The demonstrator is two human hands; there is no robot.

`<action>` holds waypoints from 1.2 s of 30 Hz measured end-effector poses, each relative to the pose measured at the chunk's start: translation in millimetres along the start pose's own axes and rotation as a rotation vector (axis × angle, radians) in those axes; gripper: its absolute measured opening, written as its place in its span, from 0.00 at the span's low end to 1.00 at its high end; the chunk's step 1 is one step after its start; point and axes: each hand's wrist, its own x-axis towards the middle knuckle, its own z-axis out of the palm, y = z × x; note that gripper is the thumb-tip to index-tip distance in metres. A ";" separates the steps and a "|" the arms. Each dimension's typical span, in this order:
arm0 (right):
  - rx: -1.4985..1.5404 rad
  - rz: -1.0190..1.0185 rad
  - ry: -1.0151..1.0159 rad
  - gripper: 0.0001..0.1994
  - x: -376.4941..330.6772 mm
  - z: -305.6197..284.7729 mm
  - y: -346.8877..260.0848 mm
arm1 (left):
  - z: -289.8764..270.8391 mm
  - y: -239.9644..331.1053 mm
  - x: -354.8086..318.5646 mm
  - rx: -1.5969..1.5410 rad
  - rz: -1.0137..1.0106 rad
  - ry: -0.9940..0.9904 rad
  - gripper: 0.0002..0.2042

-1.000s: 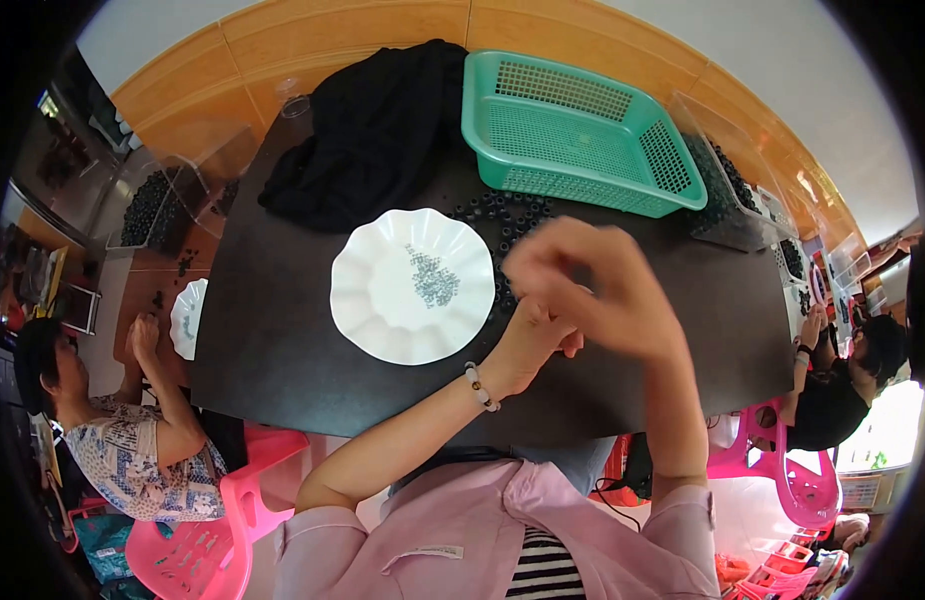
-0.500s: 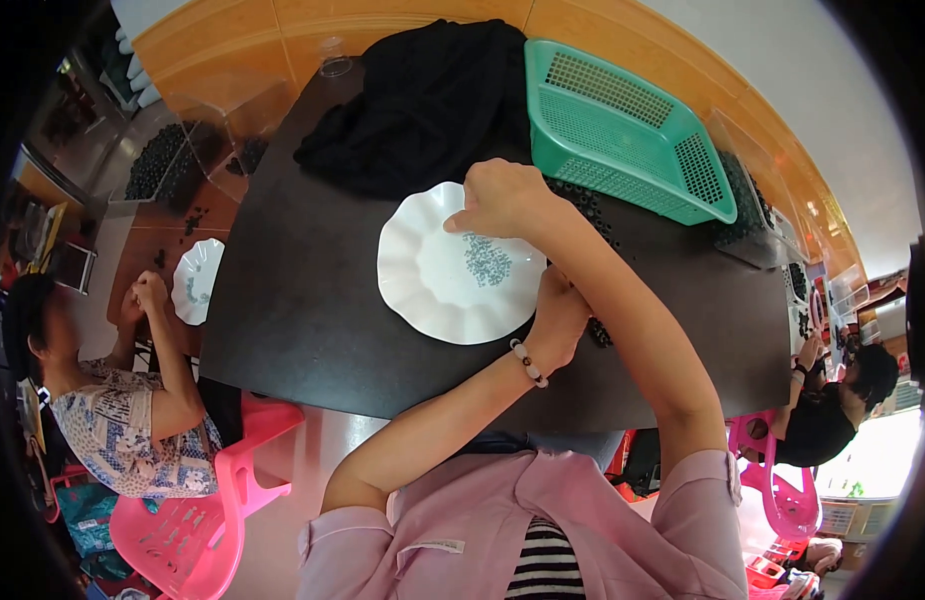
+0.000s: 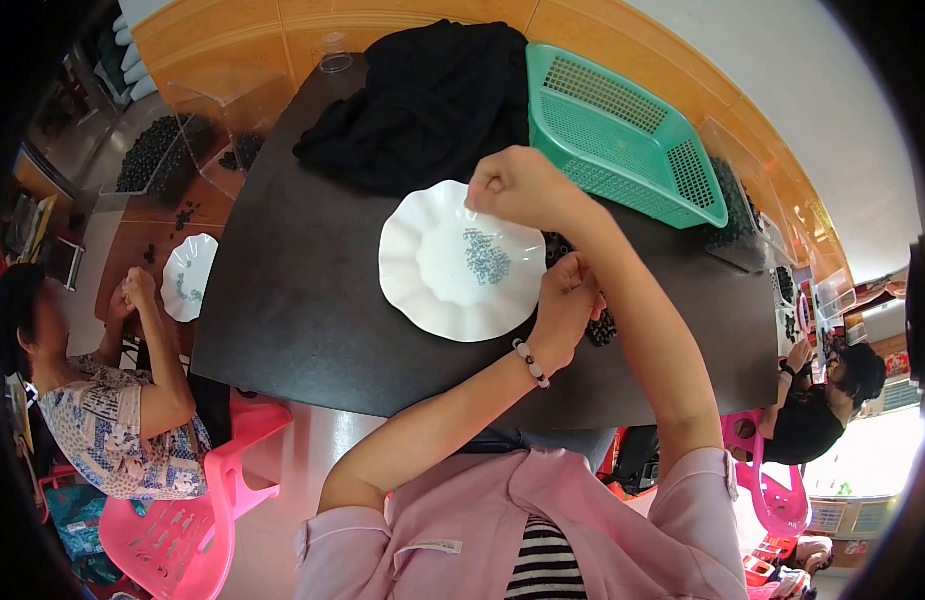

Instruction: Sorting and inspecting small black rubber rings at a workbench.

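Note:
A white scalloped plate [image 3: 407,285] lies on the dark table in front of me, with small grey-green pieces [image 3: 485,258] scattered over its middle. My right hand [image 3: 522,190] hangs over the plate's far right rim, fingers curled together; whatever they pinch is too small to see. Beneath my right forearm, beside the plate, is my left hand [image 3: 564,312], a beaded bracelet on its wrist. Its fingers are bent and pressed together, and their contents cannot be made out. Small black ring-like parts [image 3: 602,328] lie next to it, partly covered by my arm.
Behind the plate is a heap of black cloth [image 3: 422,105], with a green basket [image 3: 622,130] to its right. Clear bins of black parts [image 3: 157,155] stand at both sides. A person [image 3: 122,400] works at the left with another white plate [image 3: 190,280]; another person [image 3: 817,400] sits far right.
My right hand has lifted slightly away from the plate, its fingers curling in. My left hand has turned a little, and more of its fingers show beside my forearm.

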 end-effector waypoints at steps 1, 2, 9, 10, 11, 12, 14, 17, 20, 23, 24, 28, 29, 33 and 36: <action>0.172 -0.010 0.035 0.08 -9.3 -9.7 1.7 | -2.1 0.2 1.2 0.005 -0.011 -0.030 0.04; 0.343 -0.018 0.071 0.09 -19.4 -18.7 4.0 | -4.0 -0.1 2.1 0.003 -0.014 -0.034 0.04; 0.604 0.079 0.329 0.08 -117.9 -56.9 39.6 | -0.1 6.7 1.8 -0.306 -0.192 -0.197 0.11; 0.683 0.080 0.356 0.07 -131.1 -54.9 44.7 | 0.5 7.9 0.8 -0.310 -0.198 -0.224 0.11; 0.761 0.079 0.384 0.06 -143.5 -52.7 49.0 | 1.8 8.7 -0.2 -0.314 -0.204 -0.250 0.11; 0.841 0.085 0.396 0.06 -153.2 -48.2 52.0 | 2.8 10.6 -2.5 -0.295 -0.214 -0.271 0.11; 0.894 0.077 0.414 0.06 -169.4 -39.0 60.3 | 4.4 7.8 -3.1 -0.279 -0.239 -0.297 0.11; 0.991 0.069 0.414 0.06 -183.2 -30.9 61.8 | 3.6 6.8 -5.6 -0.234 -0.255 -0.317 0.12; 0.987 0.061 0.441 0.06 -190.8 -23.7 68.7 | 4.9 4.7 -5.4 -0.185 -0.256 -0.303 0.12; 0.941 0.027 0.457 0.06 -195.9 -21.8 73.7 | 7.7 4.1 -5.6 -0.121 -0.241 -0.287 0.12; 0.933 0.025 0.443 0.06 -196.0 -21.5 73.2 | 7.1 3.9 -6.0 -0.118 -0.245 -0.284 0.12; 0.891 0.012 0.400 0.06 -196.6 -20.5 79.3 | 4.9 4.0 -6.6 -0.001 -0.201 -0.272 0.13; 0.895 0.013 0.400 0.06 -196.6 -21.0 80.8 | 4.3 4.5 -6.7 0.033 -0.182 -0.282 0.13; 0.951 0.049 0.299 0.06 -199.3 -26.5 81.4 | 6.3 6.8 -7.2 0.181 -0.183 -0.306 0.12; 1.033 0.042 0.239 0.06 -195.5 -24.4 81.5 | 1.6 4.6 -5.7 0.171 -0.199 -0.338 0.11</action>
